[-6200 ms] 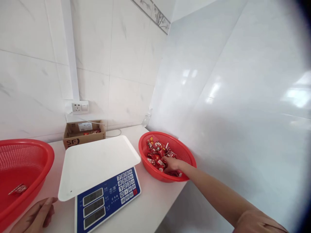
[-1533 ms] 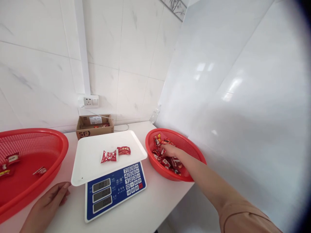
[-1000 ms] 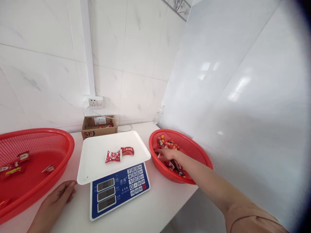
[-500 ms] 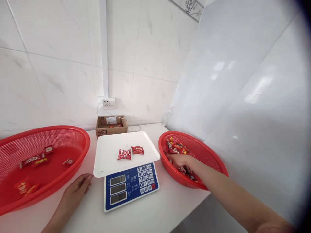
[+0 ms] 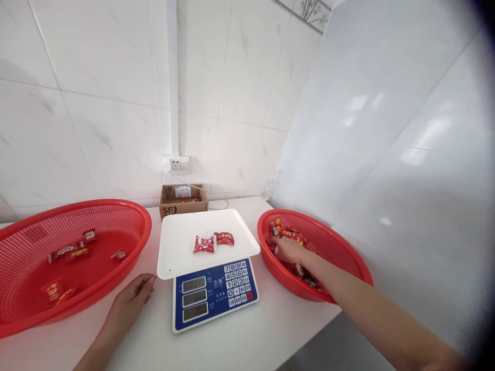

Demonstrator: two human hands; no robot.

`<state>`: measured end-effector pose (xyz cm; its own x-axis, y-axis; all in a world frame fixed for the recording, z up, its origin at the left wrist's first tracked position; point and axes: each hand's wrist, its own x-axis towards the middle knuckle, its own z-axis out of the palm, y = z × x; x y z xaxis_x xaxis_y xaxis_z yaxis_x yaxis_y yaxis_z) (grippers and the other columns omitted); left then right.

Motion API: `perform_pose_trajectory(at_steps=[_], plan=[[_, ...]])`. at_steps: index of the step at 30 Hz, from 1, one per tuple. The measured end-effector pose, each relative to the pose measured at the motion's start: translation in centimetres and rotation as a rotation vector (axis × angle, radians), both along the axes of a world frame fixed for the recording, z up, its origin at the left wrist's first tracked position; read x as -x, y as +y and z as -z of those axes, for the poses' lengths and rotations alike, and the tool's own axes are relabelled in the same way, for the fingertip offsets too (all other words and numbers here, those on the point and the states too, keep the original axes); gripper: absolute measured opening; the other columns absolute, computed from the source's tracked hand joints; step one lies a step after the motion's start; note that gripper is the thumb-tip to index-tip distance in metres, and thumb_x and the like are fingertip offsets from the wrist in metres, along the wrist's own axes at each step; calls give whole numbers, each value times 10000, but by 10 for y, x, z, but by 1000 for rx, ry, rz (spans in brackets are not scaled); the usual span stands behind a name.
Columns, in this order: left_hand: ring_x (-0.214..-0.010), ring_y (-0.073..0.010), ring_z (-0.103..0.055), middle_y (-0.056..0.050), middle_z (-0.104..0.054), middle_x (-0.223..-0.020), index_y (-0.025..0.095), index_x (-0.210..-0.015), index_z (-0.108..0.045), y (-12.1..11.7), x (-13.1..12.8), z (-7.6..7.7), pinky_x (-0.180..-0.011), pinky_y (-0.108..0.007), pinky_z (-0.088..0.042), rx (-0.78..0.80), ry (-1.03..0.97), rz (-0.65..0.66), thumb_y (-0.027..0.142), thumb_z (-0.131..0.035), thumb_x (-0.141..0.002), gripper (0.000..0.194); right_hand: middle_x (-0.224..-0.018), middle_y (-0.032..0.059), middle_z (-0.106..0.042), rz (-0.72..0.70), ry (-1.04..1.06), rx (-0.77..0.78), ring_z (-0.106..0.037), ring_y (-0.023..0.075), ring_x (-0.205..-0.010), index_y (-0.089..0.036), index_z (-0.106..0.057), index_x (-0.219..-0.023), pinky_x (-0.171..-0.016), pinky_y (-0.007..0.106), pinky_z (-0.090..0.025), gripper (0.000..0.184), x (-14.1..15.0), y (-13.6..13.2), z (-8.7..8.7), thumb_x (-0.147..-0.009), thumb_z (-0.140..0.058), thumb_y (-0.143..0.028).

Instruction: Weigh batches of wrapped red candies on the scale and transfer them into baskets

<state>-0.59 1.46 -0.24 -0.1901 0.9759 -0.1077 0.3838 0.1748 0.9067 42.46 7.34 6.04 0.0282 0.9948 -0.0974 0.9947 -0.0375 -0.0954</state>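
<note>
My right hand [image 5: 289, 251] reaches into the right red basket [image 5: 348, 248], down among wrapped candies [image 5: 292, 235]. Its fingers are mostly hidden, so any grip cannot be made out. My left hand [image 5: 133, 296] rests on the white table, fingers loosely curled in and no object visible in them. It lies between the left red basket [image 5: 131, 208] and the digital scale [image 5: 216, 296]. On the scale's white tray [image 5: 178, 242] a red-and-white wrapped candy [image 5: 204, 244] touches or nearly touches a smaller red one [image 5: 224, 238].
Several wrapped candies [image 5: 62, 252] lie scattered in the left basket. Behind the scale stands a cardboard box [image 5: 185, 207] with candies inside, below a wall socket [image 5: 178, 165]. A clear plastic object [image 5: 269, 186] is in the back corner. Walls border the table behind and at right.
The view has shifted slightly, so everything sits a little further right. My right hand has moved slightly within the candies. The two candies on the tray stay put.
</note>
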Motion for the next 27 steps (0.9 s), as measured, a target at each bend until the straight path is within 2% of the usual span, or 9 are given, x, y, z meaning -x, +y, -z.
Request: perform_pose_trajectory(at_steps=[4,8,13,16,20,24,27], plan=[[-763,-215,-604,-25,-644,-804,227,-902,-582,3,3,7,-698,-310,-481,23,39,24,608,-512,-624,477,-941,67,-670,85,100,-128,-610,226,-850,-224,-571,-1086,-709,292,-409,421,-18,5,-21,-668,-546,-172],[-797,-212,-611,-22,-649,-839,240,-926,-564,6,7,14,-725,-304,-482,26,69,54,593,-491,-646,456,-1025,55,-645,164,214,-233,-605,180,-853,-199,-531,-1119,-697,250,-426,452,-30,7,-40,-667,-540,-185],[-766,-203,-618,-19,-649,-835,239,-915,-569,8,10,20,-665,-280,-494,-14,96,70,597,-492,-657,447,-902,21,-668,169,325,-302,-613,141,-708,-197,-536,-1093,-613,225,-440,419,-22,4,-60,-675,-530,-196],[-740,-199,-610,-18,-648,-829,237,-890,-576,7,9,18,-657,-279,-487,-30,112,69,564,-493,-673,401,-860,-6,-667,124,375,-355,-598,119,-658,-222,-533,-1086,-598,213,-432,396,2,1,-71,-690,-522,-206],[-723,-194,-593,-14,-638,-782,228,-862,-582,1,3,9,-652,-275,-468,-35,87,60,536,-485,-685,369,-817,-31,-657,10,431,-415,-559,103,-583,-252,-548,-1045,-581,211,-413,374,55,-2,-77,-674,-546,-206],[-632,-168,-548,7,-597,-679,218,-845,-591,-3,0,4,-594,-259,-444,-64,47,55,540,-488,-694,371,-770,-54,-650,-148,527,-376,-512,91,-491,-288,-538,-1059,-505,204,-383,386,113,1,-64,-684,-528,-197],[-633,-166,-542,9,-590,-675,212,-835,-592,-3,1,5,-588,-257,-434,-82,37,50,533,-503,-685,365,-863,-51,-656,-225,505,-437,-541,109,-583,-302,-547,-1048,-558,217,-393,371,141,7,-48,-693,-522,-196]])
